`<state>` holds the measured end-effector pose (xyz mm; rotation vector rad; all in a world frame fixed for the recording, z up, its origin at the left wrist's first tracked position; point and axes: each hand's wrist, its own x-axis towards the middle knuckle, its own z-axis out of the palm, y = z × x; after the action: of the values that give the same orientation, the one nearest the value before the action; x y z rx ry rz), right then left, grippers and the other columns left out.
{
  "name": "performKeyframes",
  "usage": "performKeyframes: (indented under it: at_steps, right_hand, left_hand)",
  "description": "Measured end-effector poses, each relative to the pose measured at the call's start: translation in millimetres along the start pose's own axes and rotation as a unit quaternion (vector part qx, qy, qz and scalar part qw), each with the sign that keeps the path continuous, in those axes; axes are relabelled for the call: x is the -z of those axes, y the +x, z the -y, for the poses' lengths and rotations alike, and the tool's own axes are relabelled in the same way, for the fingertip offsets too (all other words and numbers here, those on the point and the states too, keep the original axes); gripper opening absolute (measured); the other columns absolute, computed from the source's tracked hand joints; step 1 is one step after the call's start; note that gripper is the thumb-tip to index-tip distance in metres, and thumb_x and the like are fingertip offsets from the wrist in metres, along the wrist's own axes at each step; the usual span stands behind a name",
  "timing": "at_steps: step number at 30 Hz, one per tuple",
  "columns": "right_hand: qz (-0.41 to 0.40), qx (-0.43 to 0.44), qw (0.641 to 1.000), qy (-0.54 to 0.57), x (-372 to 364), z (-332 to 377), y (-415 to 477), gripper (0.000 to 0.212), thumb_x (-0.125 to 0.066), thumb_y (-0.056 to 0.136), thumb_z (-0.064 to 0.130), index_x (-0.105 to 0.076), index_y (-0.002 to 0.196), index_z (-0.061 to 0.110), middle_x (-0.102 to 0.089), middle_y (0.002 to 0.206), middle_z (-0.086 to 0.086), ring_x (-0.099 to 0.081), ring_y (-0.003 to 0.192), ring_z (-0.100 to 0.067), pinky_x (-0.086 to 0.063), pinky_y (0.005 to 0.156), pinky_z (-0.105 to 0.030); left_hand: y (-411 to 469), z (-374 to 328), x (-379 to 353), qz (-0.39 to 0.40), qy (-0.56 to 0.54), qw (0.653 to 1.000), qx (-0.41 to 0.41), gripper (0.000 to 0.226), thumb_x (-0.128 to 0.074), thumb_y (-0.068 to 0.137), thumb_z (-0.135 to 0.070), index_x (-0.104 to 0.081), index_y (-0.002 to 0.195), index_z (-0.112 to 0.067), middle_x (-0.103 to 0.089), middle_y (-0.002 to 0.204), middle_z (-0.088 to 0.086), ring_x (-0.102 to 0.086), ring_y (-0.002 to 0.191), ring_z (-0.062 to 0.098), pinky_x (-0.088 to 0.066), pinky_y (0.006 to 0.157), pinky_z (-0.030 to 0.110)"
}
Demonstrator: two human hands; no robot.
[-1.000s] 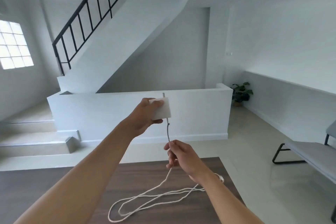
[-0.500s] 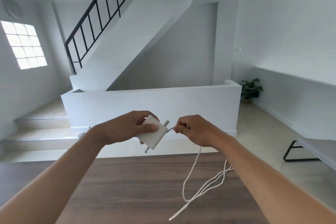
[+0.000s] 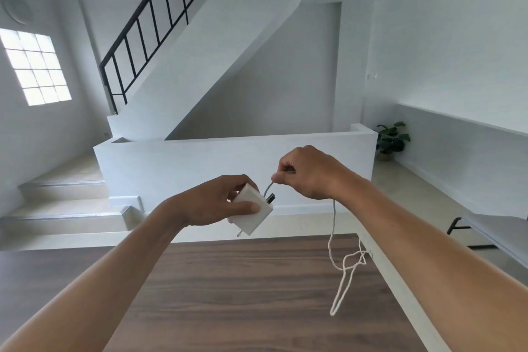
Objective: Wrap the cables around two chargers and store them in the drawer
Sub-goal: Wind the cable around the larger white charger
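My left hand [image 3: 213, 201] grips a white square charger [image 3: 253, 213] in the air above the far edge of the dark wooden table [image 3: 243, 294]. Metal prongs stick out at the charger's lower and upper corners. Its white cable [image 3: 333, 237] leaves the charger's top right corner and runs up into my right hand [image 3: 307, 173], which pinches it close to the charger. From that hand the cable hangs down in loose loops to the right, above the table. No second charger and no drawer are in view.
Beyond the table stand a low white wall [image 3: 228, 168] and a staircase with a black railing [image 3: 148, 23]. A bench [image 3: 491, 231] stands at the right. A potted plant [image 3: 391, 140] sits in the far corner.
My right hand has lifted the cable up and to the right of the charger. The hanging loops have risen off the table. My left hand has tilted the charger.
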<state>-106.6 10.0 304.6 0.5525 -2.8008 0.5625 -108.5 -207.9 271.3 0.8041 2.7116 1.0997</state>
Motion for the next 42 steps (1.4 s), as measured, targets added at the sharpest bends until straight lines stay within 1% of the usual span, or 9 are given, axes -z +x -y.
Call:
performKeyframes:
  at_steps: [7, 12, 15, 22, 27, 29, 32, 35, 42]
  right_hand:
    - [-0.015, -0.037, 0.999, -0.023, 4, -5, -17, 0.028, -0.053, 0.094, 0.033, -0.069, 0.085, 0.013, -0.067, 0.086, -0.003, -0.063, 0.08, -0.026, -0.049, 0.071, -0.034]
    - [-0.031, -0.056, 0.998, -0.009, 6, -3, -25, 0.028, -0.049, 0.093, 0.023, -0.064, 0.074, 0.009, -0.064, 0.074, -0.006, -0.057, 0.066, -0.028, -0.045, 0.06, -0.031]
    - [-0.052, -0.056, 0.997, 0.0, 6, 0, -32, 0.028, -0.047, 0.092, 0.023, -0.064, 0.076, 0.006, -0.066, 0.075, -0.009, -0.061, 0.069, -0.032, -0.046, 0.059, -0.033]
    - [-0.121, -0.063, 0.99, 0.018, -17, 11, -55, 0.029, -0.038, 0.097, 0.027, -0.06, 0.085, 0.012, -0.065, 0.087, -0.005, -0.057, 0.076, -0.028, -0.046, 0.066, -0.033]
    - [-0.168, -0.073, 0.977, 0.111, -55, 7, -70, 0.029, -0.035, 0.099, 0.026, -0.064, 0.096, 0.02, -0.066, 0.09, 0.004, -0.06, 0.083, -0.021, -0.049, 0.071, -0.034]
    - [-0.185, -0.082, 0.964, 0.173, -72, 0, -70, 0.028, -0.038, 0.1, 0.026, -0.065, 0.098, 0.021, -0.065, 0.082, 0.01, -0.059, 0.076, -0.012, -0.047, 0.07, -0.031]
    - [-0.193, -0.092, 0.934, 0.285, -91, -6, -71, 0.026, -0.042, 0.1, 0.022, -0.067, 0.095, 0.021, -0.058, 0.067, 0.015, -0.052, 0.057, -0.001, -0.037, 0.059, -0.012]
    - [-0.202, -0.084, 0.915, 0.338, -102, -11, -71, 0.025, -0.043, 0.1, 0.023, -0.068, 0.095, 0.021, -0.065, 0.07, 0.008, -0.05, 0.052, -0.005, -0.037, 0.057, -0.012]
    - [-0.218, -0.057, 0.889, 0.398, -94, -31, -60, 0.024, -0.045, 0.1, 0.024, -0.068, 0.095, 0.019, -0.053, 0.053, 0.026, -0.034, 0.042, -0.008, -0.028, 0.048, -0.012]
  left_hand:
    - [17, -7, -13, -0.038, 0.023, 0.999, -0.019, 0.017, -0.067, 0.09, -0.031, -0.062, 0.106, -0.025, -0.068, 0.102, -0.002, -0.063, 0.088, 0.029, -0.047, 0.061, 0.023]
    - [28, -6, -17, -0.047, 0.012, 0.999, -0.003, 0.017, -0.065, 0.091, -0.031, -0.06, 0.104, -0.021, -0.066, 0.096, 0.001, -0.062, 0.082, 0.027, -0.048, 0.065, 0.03]
    - [35, -6, -20, -0.068, 0.041, 0.997, 0.015, 0.018, -0.062, 0.093, -0.033, -0.056, 0.104, -0.02, -0.061, 0.091, -0.003, -0.055, 0.071, 0.015, -0.045, 0.061, 0.026]
    - [50, -15, -29, -0.167, -0.033, 0.984, 0.062, 0.027, -0.06, 0.094, -0.031, -0.055, 0.106, -0.007, -0.061, 0.095, 0.009, -0.053, 0.071, 0.02, -0.046, 0.06, 0.03]
    - [59, -28, -30, -0.197, -0.169, 0.962, 0.08, 0.033, -0.061, 0.095, -0.027, -0.058, 0.111, 0.001, -0.061, 0.096, 0.011, -0.056, 0.073, 0.02, -0.048, 0.06, 0.029]
    - [61, -33, -31, -0.191, -0.208, 0.956, 0.084, 0.034, -0.062, 0.095, -0.027, -0.059, 0.114, 0.001, -0.06, 0.098, 0.009, -0.056, 0.076, 0.019, -0.049, 0.062, 0.029]
    - [63, -45, -36, -0.173, -0.267, 0.944, 0.085, 0.035, -0.06, 0.096, -0.027, -0.06, 0.116, 0.001, -0.06, 0.098, 0.008, -0.057, 0.079, 0.019, -0.052, 0.062, 0.027]
    - [63, -56, -37, -0.161, -0.291, 0.94, 0.076, 0.031, -0.059, 0.096, -0.026, -0.061, 0.115, -0.002, -0.06, 0.099, 0.007, -0.057, 0.08, 0.018, -0.052, 0.061, 0.027]
    - [50, -80, -35, -0.107, -0.315, 0.943, 0.023, 0.022, -0.058, 0.095, -0.025, -0.063, 0.106, -0.005, -0.058, 0.089, 0.006, -0.054, 0.071, 0.016, -0.05, 0.058, 0.027]
